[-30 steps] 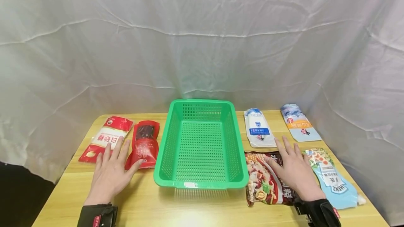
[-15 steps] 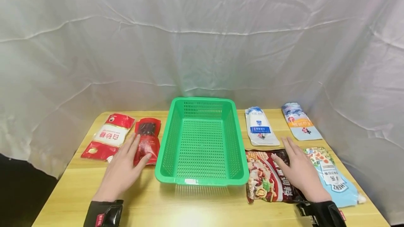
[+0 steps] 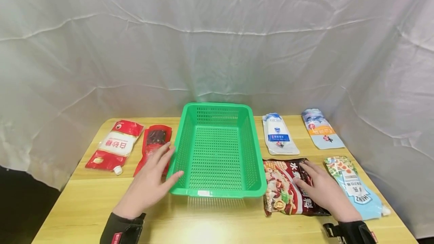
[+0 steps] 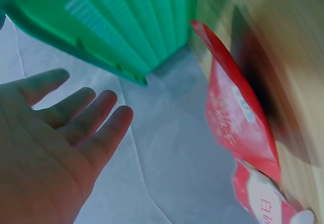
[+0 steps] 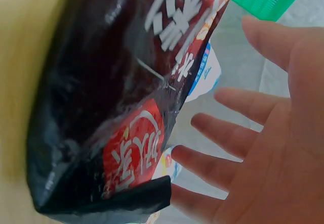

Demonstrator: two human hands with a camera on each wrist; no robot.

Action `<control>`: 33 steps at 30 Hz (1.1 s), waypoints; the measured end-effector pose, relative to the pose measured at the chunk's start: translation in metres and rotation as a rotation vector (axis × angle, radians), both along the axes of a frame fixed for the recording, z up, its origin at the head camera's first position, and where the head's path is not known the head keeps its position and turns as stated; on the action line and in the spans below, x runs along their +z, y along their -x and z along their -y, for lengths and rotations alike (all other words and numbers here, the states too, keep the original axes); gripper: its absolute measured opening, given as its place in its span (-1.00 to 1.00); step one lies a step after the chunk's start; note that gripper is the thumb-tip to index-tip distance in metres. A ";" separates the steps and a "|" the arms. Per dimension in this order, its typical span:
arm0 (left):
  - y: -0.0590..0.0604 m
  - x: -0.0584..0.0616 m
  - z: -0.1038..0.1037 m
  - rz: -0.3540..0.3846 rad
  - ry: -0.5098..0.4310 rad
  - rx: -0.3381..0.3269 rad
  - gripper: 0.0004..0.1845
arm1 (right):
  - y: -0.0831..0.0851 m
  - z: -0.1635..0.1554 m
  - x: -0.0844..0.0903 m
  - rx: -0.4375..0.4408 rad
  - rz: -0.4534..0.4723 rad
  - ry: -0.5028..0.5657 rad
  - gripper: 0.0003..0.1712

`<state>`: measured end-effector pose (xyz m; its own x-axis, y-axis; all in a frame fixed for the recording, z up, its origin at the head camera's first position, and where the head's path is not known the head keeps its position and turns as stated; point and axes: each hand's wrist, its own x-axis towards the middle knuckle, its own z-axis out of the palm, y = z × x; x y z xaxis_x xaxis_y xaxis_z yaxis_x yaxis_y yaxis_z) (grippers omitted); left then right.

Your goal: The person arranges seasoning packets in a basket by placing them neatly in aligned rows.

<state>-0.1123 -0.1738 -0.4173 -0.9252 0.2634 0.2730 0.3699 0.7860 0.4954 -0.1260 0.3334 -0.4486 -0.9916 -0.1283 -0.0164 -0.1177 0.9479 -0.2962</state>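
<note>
My left hand (image 3: 149, 185) is held at the left front corner of a green plastic basket (image 3: 217, 193), fingers spread. Its thumb overlaps the rim in the head view; whether it touches I cannot tell. Behind that hand lies a red pouch with a dark window (image 3: 156, 138), partly hidden. The left wrist view shows nothing in the palm (image 4: 45, 158). Over a dark brown seasoning packet (image 3: 283, 191), right of the basket, hovers my right hand (image 3: 325, 193). Its fingers are extended and hold nothing; in the right wrist view they appear close to the packet's edge (image 5: 101, 133).
A red and white spouted pouch (image 3: 116, 144) lies far left on the wooden table (image 3: 203, 225). At the right lie a white and blue pouch (image 3: 279, 134), a blue and orange pouch (image 3: 322, 129) and a light blue spouted pouch (image 3: 357, 191). Grey cloth (image 3: 217, 48) hangs behind.
My left hand has moved right, from over the red pouches to the basket's corner. The right hand has shifted slightly down and right, staying over the brown packet.
</note>
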 end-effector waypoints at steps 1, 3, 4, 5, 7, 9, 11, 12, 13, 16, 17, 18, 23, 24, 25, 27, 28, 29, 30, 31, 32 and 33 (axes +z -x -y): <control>0.000 0.000 -0.002 -0.004 0.008 -0.012 -0.15 | -0.001 0.001 -0.001 0.017 -0.009 0.000 -0.13; 0.000 0.000 -0.006 -0.011 0.025 -0.034 -0.16 | -0.005 0.004 -0.002 0.049 -0.031 0.009 -0.18; 0.000 -0.001 -0.008 -0.015 0.034 -0.043 -0.17 | -0.007 0.006 -0.003 0.067 -0.038 0.021 -0.21; -0.001 -0.002 -0.009 -0.014 0.047 -0.048 -0.17 | -0.010 0.008 -0.003 0.082 -0.042 0.031 -0.24; 0.000 -0.003 -0.011 -0.008 0.065 -0.052 -0.18 | -0.015 0.012 -0.003 0.112 -0.050 0.052 -0.29; 0.000 -0.005 -0.012 0.004 0.068 -0.057 -0.17 | -0.020 0.016 -0.003 0.134 -0.057 0.069 -0.34; -0.001 -0.006 -0.013 0.022 0.065 -0.056 -0.16 | -0.025 0.019 -0.002 0.162 -0.080 0.079 -0.39; -0.001 -0.006 -0.014 0.032 0.059 -0.055 -0.15 | -0.027 0.021 -0.002 0.175 -0.090 0.083 -0.41; -0.001 -0.006 -0.014 0.042 0.053 -0.052 -0.14 | -0.029 0.023 -0.002 0.188 -0.099 0.086 -0.42; -0.002 -0.006 -0.015 0.055 0.046 -0.038 -0.12 | -0.035 0.026 -0.004 0.235 -0.121 0.092 -0.39; -0.002 -0.007 -0.016 0.060 0.045 -0.033 -0.13 | -0.036 0.027 -0.005 0.249 -0.124 0.092 -0.36; -0.003 -0.007 -0.016 0.065 0.040 -0.030 -0.14 | -0.038 0.028 -0.005 0.259 -0.123 0.090 -0.31; -0.004 -0.010 -0.021 0.102 -0.008 -0.031 -0.21 | -0.042 0.028 -0.010 0.257 -0.085 0.096 -0.04; -0.004 -0.011 -0.022 0.107 -0.020 -0.032 -0.21 | -0.042 0.028 -0.010 0.253 -0.076 0.098 0.00; -0.004 -0.012 -0.022 0.111 -0.030 -0.030 -0.22 | -0.043 0.028 -0.011 0.250 -0.069 0.099 0.02; -0.005 -0.012 -0.023 0.115 -0.045 -0.025 -0.21 | -0.042 0.028 -0.013 0.254 -0.068 0.098 0.02; -0.005 -0.013 -0.024 0.116 -0.051 -0.023 -0.21 | -0.042 0.028 -0.014 0.255 -0.069 0.091 0.01; -0.005 -0.013 -0.024 0.115 -0.055 -0.021 -0.21 | -0.042 0.028 -0.015 0.256 -0.072 0.087 0.00; -0.005 -0.014 -0.024 0.116 -0.058 -0.019 -0.21 | -0.042 0.028 -0.015 0.255 -0.075 0.081 -0.01; -0.005 -0.014 -0.024 0.117 -0.060 -0.017 -0.20 | -0.041 0.027 -0.016 0.253 -0.077 0.077 -0.01; -0.005 -0.015 -0.025 0.117 -0.061 -0.016 -0.20 | -0.041 0.027 -0.016 0.252 -0.078 0.071 -0.01; -0.005 -0.015 -0.025 0.117 -0.061 -0.016 -0.20 | -0.041 0.027 -0.016 0.249 -0.077 0.069 -0.01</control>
